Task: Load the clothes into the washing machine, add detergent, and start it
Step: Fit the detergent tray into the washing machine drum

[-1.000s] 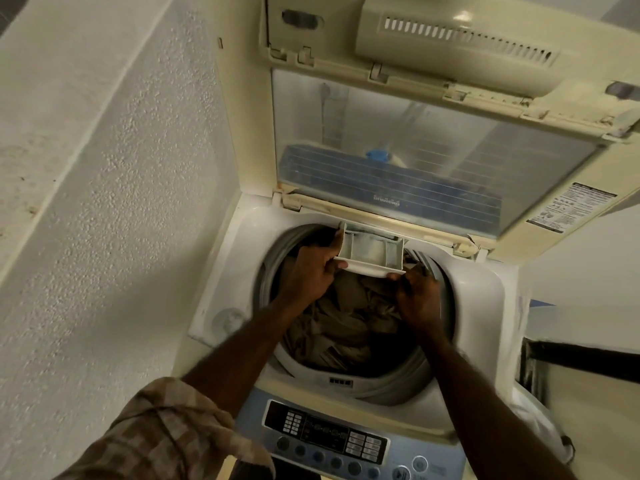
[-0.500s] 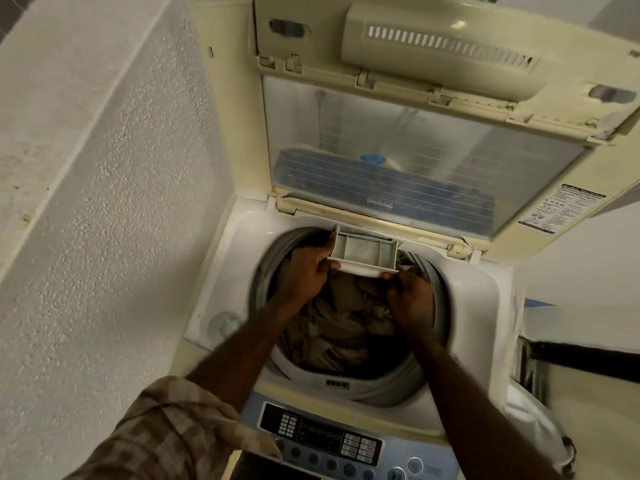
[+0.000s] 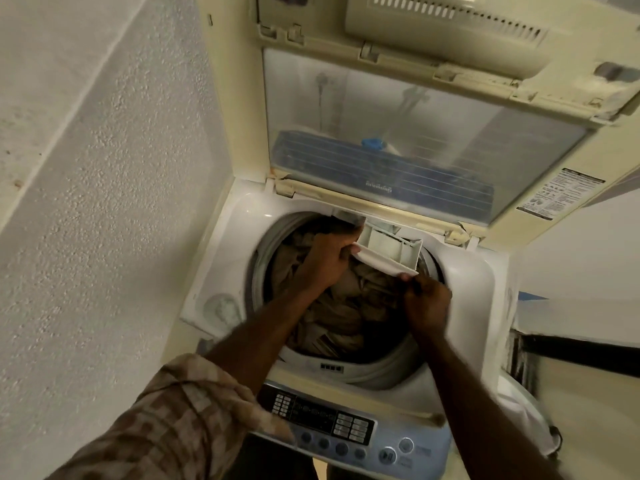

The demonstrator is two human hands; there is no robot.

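The top-loading washing machine (image 3: pixel 460 271) stands open, its lid (image 3: pixel 398 140) raised at the back. Brownish clothes (image 3: pixel 346 306) fill the drum. A white detergent drawer (image 3: pixel 389 249) sticks out over the drum's far rim, tilted down to the right. My left hand (image 3: pixel 327 259) grips the drawer's left end. My right hand (image 3: pixel 427 301) pinches its front right corner. The control panel (image 3: pixel 332 426) with buttons lies at the near edge.
A rough white wall (image 3: pixel 104 202) runs close along the left of the machine. A white basket-like object (image 3: pixel 530 420) sits low at the right. A dark gap (image 3: pixel 571 355) shows beside the machine on the right. A blue cap (image 3: pixel 373 144) shows through the lid's window.
The detergent drawer has come further out over the drum and tilted, right end lower. Both hands stayed on it. The camera has moved closer to the machine.
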